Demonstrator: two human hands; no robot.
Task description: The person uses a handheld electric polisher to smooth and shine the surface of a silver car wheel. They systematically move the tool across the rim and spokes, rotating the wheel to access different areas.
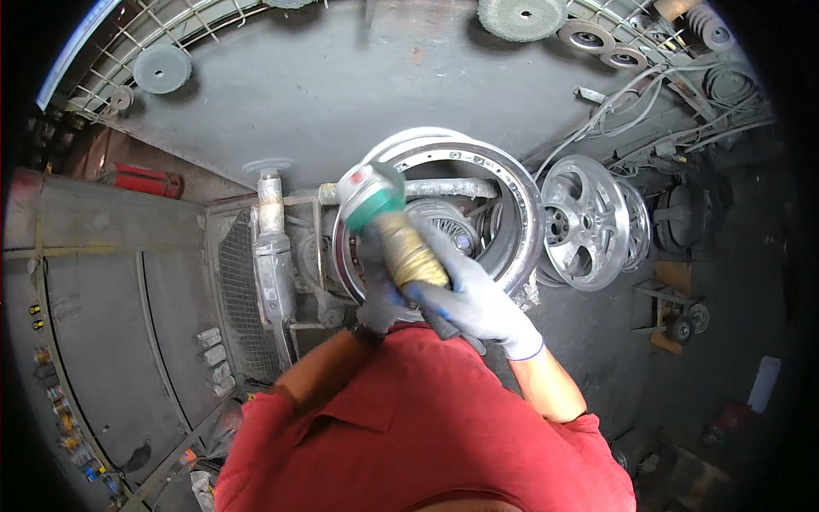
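An angle grinder (411,249) with a green and pale head and a body wrapped in yellowish tape slants across the middle, its head up and to the left. Motion blurs that head. My right hand (478,299), in a grey glove with blue patches, is closed round the taped body near its dark rear end. Against the tool's left side lies my left hand (380,286), gloved and in shadow; it grips the tool from beneath, with its fingers partly hidden. Just beyond both hands a large metal wheel rim (525,209) stands tilted, bolts dotting its ring.
Silver spoked wheels (584,222) lean together right of the rim. A metal post with a grey machine body (273,260) stands to the left. Polishing discs (162,69) hang on wire mesh at the back, and cables (627,107) trail at the upper right. A red cylinder (143,181) lies far left.
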